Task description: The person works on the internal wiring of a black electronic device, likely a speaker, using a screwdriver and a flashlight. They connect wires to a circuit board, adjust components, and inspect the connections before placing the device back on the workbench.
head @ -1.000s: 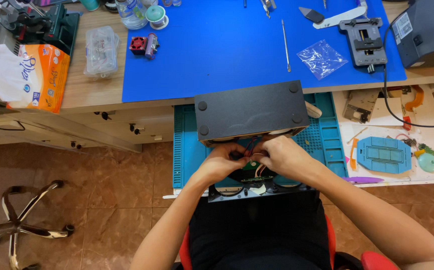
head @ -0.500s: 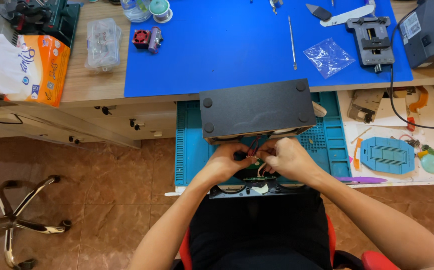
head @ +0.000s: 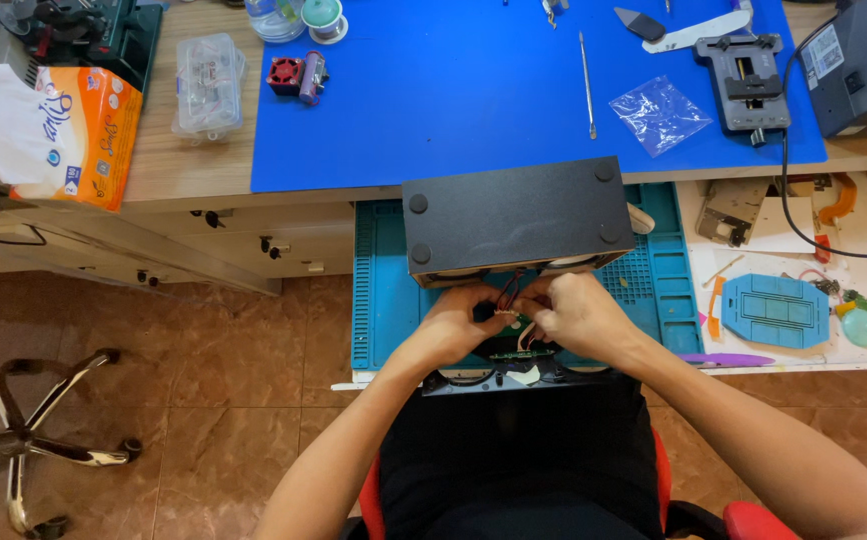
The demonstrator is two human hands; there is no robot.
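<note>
The red wires (head: 509,290) run out from under the black box (head: 516,217), which sits on the teal mat (head: 383,290) at the counter's (head: 183,170) near edge. Left hand (head: 458,322) and right hand (head: 575,312) meet there, fingers pinched together on the wires above a small green circuit board (head: 519,352).

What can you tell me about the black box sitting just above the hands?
The black box is a rectangular housing with a matte, finely textured surface, probably plastic. Four round feet sit near its corners, so it appears to lie bottom side up. It rests slightly tilted on the teal work mat, its far edge at the blue desk mat. Red and dark wires run out from under its near edge toward the left hand and right hand, which pinch them just below it.
</note>
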